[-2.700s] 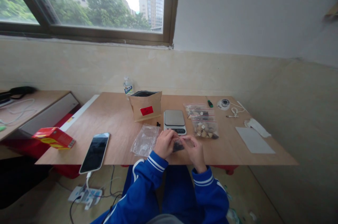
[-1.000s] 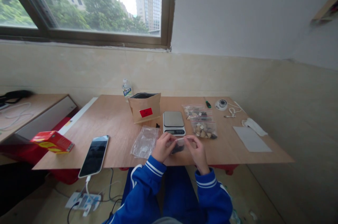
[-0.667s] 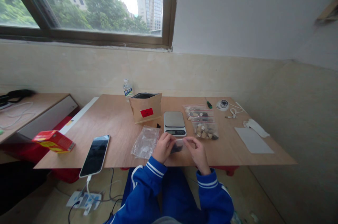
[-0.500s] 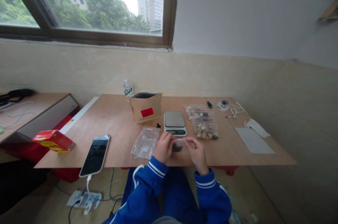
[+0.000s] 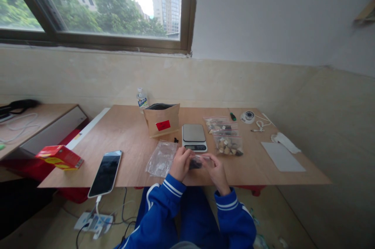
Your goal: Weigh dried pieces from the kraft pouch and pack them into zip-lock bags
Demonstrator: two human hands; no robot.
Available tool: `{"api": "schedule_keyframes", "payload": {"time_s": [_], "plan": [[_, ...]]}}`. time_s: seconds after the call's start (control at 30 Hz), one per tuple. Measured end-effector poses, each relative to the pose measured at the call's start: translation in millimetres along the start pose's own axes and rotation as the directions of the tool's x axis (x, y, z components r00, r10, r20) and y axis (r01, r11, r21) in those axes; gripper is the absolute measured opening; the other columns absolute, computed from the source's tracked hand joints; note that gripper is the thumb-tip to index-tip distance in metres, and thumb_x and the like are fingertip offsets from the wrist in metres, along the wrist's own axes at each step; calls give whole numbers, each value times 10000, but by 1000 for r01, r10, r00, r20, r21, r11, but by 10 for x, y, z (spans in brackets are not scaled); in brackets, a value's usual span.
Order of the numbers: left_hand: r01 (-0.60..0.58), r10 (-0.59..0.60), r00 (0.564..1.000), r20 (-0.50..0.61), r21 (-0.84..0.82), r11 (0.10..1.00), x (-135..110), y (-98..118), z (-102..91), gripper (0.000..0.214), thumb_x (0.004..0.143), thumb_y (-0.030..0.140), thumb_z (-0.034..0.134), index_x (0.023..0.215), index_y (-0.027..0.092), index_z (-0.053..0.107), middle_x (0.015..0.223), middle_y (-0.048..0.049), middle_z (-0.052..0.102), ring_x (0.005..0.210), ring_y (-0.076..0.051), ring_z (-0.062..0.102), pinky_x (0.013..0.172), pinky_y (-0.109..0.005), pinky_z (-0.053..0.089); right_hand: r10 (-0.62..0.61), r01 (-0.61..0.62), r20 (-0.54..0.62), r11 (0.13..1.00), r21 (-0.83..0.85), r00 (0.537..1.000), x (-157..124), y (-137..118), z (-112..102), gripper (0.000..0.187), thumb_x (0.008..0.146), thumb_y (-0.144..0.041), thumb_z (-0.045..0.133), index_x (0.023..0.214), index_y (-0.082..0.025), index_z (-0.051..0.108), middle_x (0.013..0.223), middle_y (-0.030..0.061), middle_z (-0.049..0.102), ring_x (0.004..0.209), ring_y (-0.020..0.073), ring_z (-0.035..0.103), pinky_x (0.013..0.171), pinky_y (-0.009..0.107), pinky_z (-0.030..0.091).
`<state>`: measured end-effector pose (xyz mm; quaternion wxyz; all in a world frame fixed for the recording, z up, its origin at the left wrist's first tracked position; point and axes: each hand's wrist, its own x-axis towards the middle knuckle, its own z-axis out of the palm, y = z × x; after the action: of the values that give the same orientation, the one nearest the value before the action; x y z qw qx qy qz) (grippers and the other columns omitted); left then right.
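Between my hands is a small clear zip bag (image 5: pixel 195 163) with dark contents, held near the table's front edge. My left hand (image 5: pixel 182 163) pinches its left top corner, and my right hand (image 5: pixel 215 169) grips the top edge on the right. Just beyond them stands a white kitchen scale (image 5: pixel 194 133) with a bare metal plate. An empty-looking clear plastic bag (image 5: pixel 162 159) lies flat to the left of my left hand. Right of the scale, several filled zip bags overlap, the nearest a bag of light brown pieces (image 5: pixel 228 146).
An open kraft paper pouch (image 5: pixel 162 120) with a red label stands behind the scale, a water bottle (image 5: pixel 142 99) behind it. Leftward are a phone (image 5: pixel 105 173) on a cable and a red box (image 5: pixel 60 157). Rightward lie a white camera (image 5: pixel 248 117) and a white sheet (image 5: pixel 282 156).
My right hand has shifted slightly left, closer to my left hand. The small zip bag has tilted, and its dark contents show a bit higher. Both hands keep their hold.
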<state>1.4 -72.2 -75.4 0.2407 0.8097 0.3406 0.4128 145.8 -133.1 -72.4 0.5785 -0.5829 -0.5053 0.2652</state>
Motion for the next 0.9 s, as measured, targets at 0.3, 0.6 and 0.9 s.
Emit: {"api": "schedule_keyframes", "payload": {"time_s": [0.3,0.6,0.9], "plan": [[-3,5,998,57,-48,999,9,-6,1,190,889,276,441,819,193,597,795,-30,539,769,-148,537,710,-265,453,-90,73,-109,986,-148,990,-8,41,-5,195,785,-372,592,764,-188,653,759,40,674,747,191,617,738,318,499],[-80,74,982,173,28,996,53,-118,-166,229,892,258,410,767,199,592,753,-42,563,741,-164,537,670,-269,434,5,-16,-177,998,-60,984,-2,-7,-168,270,779,-435,591,762,-176,665,754,56,680,749,215,621,722,332,504],[-125,79,984,162,300,946,79,-5,-26,232,894,286,417,752,200,578,718,-46,604,713,-197,545,652,-303,384,73,-74,-227,997,4,971,-7,49,-246,318,775,-479,585,806,-177,680,782,63,694,721,212,629,687,326,507]]}}
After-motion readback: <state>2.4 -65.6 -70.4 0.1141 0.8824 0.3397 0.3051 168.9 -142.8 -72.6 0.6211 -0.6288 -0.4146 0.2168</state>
